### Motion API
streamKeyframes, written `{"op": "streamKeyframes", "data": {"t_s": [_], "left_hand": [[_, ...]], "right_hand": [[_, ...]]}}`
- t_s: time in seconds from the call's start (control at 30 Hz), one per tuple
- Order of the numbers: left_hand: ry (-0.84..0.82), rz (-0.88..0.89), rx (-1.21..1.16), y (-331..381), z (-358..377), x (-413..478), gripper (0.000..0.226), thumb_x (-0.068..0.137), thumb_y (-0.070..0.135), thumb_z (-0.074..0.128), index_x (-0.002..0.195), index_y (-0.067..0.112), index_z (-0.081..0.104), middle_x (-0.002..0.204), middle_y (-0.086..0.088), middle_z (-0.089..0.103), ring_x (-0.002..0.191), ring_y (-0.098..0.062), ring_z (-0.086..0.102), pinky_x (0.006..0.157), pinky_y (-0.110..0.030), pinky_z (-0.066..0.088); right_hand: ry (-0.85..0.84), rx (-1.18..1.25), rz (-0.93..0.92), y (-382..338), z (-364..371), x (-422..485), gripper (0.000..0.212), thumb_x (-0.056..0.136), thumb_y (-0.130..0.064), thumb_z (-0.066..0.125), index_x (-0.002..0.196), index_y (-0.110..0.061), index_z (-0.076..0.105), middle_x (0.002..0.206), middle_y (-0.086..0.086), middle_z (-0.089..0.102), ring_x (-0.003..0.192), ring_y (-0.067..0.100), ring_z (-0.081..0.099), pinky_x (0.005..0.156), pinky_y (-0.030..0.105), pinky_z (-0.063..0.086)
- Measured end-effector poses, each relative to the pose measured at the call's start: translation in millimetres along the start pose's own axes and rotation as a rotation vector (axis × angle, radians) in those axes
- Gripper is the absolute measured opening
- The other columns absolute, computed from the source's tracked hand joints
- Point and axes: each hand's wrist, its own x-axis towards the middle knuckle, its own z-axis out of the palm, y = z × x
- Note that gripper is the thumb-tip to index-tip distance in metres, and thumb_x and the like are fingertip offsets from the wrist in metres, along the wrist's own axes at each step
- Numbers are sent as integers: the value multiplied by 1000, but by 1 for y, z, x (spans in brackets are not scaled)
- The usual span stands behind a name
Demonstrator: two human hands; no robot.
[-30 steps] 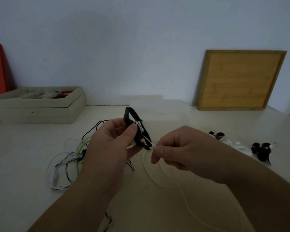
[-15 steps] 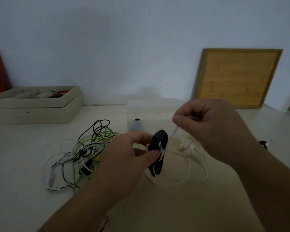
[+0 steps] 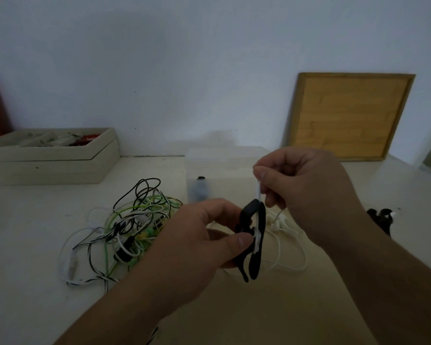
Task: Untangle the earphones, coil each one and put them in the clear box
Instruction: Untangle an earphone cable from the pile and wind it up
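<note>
Where left hand [image 3: 197, 235] pinches, black earphone coil [image 3: 255, 262]; white cord [image 3: 257, 241] binding

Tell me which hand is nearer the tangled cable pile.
Left. The left hand is just beside the tangled cable pile; the right hand is farther, beyond the black coil.

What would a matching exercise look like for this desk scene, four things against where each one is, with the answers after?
Things:
1. wooden board
2. tangled earphones
3. black bundle
4. white cable end

Places:
A. gripped in the left hand
B. leaning against the wall
C. pinched by the right hand
D. loose on the table, left of both hands

Pairs: 1-B, 2-D, 3-A, 4-C.
</note>
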Motion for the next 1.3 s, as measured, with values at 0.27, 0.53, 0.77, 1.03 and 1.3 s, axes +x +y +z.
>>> {"op": "streamKeyframes", "data": {"t_s": [0.27,0.53,0.77,1.03,1.3], "left_hand": [[122,210,-80,2,1,2,13,78,14,77,88,19,70,92,-9,74,89,-25,72,74,-40,61],[404,115,-324,4,-12,9,17,80,19,62,94,10,63,82,-12,73,75,-19,71,62,-29,58],[474,13,-115,-2,-15,8,4,94,11,61,96,12,64,83,-5,74,73,-14,73,64,-34,61],[273,29,141,-4,-8,7,16,88,9,69,85,25,69,84,1,69,72,-17,73,64,-43,63],[60,-50,32,-4,-3,3,18,90,5,65,90,22,72,94,-7,70,82,-23,73,67,-42,62]], "right_hand": [[-321,-261,232,11,16,-3,16,86,-15,68,70,-17,73,47,-7,59,42,8,45,45,24,40],[-653,-187,232,4,18,-10,30,101,-20,52,77,-17,69,49,-7,50,44,9,40,47,21,35],[-669,-250,129,-5,6,-9,27,97,-30,56,76,-22,72,52,-12,49,47,6,41,50,23,36],[-511,-110,19,-7,-2,-6,19,92,-19,64,76,-17,74,45,-10,45,42,5,36,44,21,31],[-175,-270,-130,-9,-9,-2,12,80,-29,75,70,-23,73,57,-7,64,48,9,54,45,17,41]]}}
